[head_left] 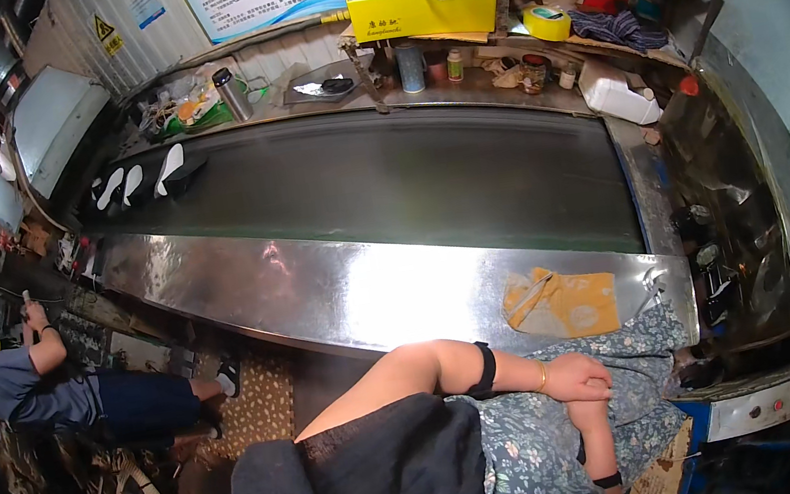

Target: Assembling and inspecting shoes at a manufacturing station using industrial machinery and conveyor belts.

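My left hand (575, 376), with a gold bracelet at its wrist, rests over my right hand (588, 414) on the blue floral apron (535, 450). The left fingers are curled around the right hand or wrist. Most of my right hand is covered, so its fingers are hidden. Black bands circle both forearms. Just beyond my hands, a crumpled yellow-orange cloth (570, 303) lies on the shiny metal table edge (319, 278). Neither hand touches it.
Beyond the metal edge runs a wide dark belt (387, 187); white-and-black shoe-shaped pieces (134, 186) lie at its far left. A shelf behind holds a yellow box (425, 15), a tape roll (546, 23) and a thermos (232, 95). At left stands another person (41, 388).
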Demonstrator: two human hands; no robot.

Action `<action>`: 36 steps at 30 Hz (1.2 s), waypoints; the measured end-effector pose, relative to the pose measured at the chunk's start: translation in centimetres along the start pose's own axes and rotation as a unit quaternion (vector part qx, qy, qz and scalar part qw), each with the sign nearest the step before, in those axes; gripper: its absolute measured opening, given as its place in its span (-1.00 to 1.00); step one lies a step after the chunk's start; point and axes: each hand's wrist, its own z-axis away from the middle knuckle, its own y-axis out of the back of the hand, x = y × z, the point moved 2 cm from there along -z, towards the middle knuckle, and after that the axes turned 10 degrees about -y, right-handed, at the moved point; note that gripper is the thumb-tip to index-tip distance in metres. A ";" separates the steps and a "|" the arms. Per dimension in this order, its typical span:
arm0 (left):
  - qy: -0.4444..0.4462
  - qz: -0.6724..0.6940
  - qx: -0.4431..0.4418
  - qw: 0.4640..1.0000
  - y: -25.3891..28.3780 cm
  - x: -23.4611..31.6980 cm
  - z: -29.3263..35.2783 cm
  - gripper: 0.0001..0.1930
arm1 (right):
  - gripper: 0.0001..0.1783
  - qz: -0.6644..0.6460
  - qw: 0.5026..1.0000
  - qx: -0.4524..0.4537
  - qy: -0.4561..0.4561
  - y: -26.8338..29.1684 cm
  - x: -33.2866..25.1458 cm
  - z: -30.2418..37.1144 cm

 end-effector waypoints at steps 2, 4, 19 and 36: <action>-0.006 -0.001 -0.001 1.000 0.3 0.7 0.0 -0.61 | -0.88 0.016 1.000 0.006 0.005 0.1 -0.6 -0.3; -0.045 -0.007 0.004 0.999 0.7 1.6 0.1 -0.63 | -0.87 0.034 0.999 0.019 0.008 0.3 -1.0 -0.4; -0.035 -0.313 0.129 0.940 16.2 5.0 7.5 -0.62 | -0.77 0.086 0.994 -0.054 0.037 0.7 -2.3 0.6; 0.420 -0.376 0.371 0.738 30.9 9.9 30.1 -0.57 | -0.75 0.072 0.996 -0.006 0.047 -0.3 -1.5 -1.7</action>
